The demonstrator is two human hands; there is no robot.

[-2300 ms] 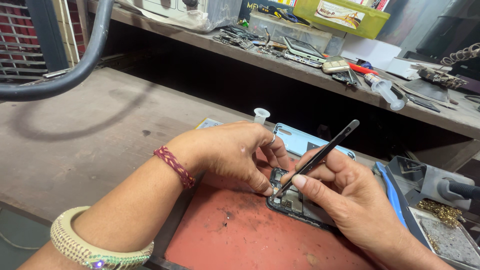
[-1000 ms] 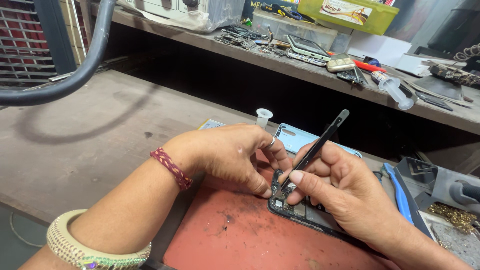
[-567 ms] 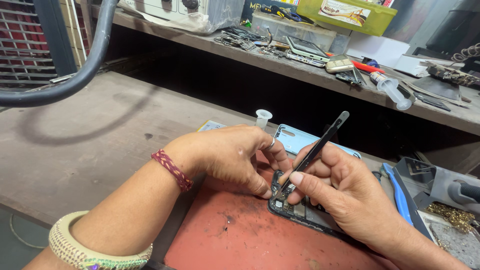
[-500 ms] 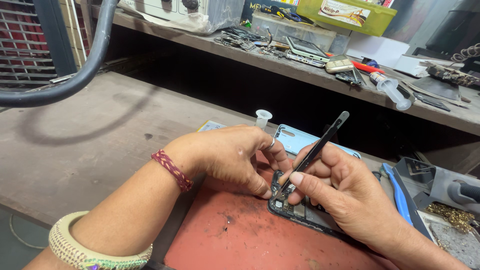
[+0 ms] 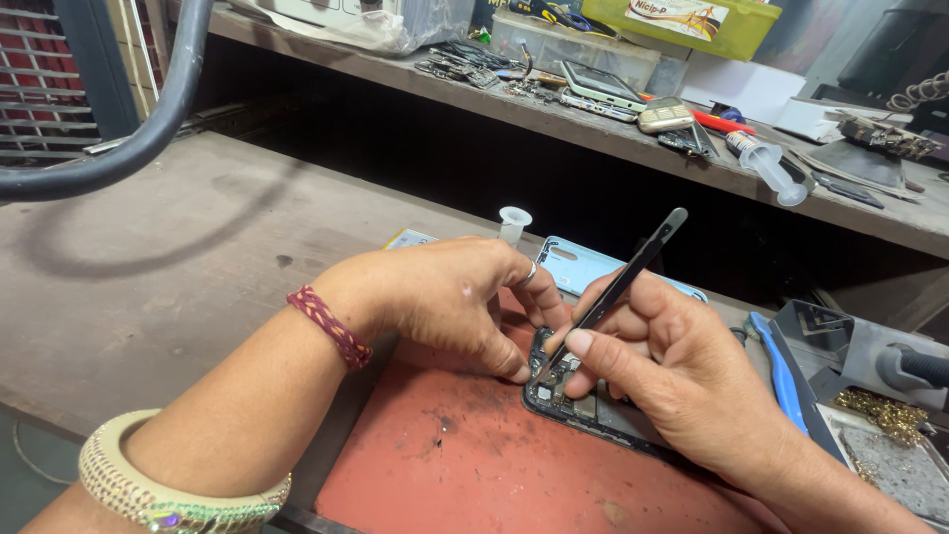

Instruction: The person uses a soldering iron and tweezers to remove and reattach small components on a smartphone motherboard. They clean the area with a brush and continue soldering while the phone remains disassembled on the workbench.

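While both hands crowd the opened phone (image 5: 583, 405) on the red mat (image 5: 445, 465) | right hand (image 5: 682, 381) pinches tweezers (image 5: 618, 287), long axis slanting down-left, tips on phone's near-left corner | left hand (image 5: 445, 297) pins that corner, thumb just beside tips, holding nothing else.

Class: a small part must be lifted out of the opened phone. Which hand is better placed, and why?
Probably the right hand: it holds the tweezers with tips at the phone. The left hand only steadies it.
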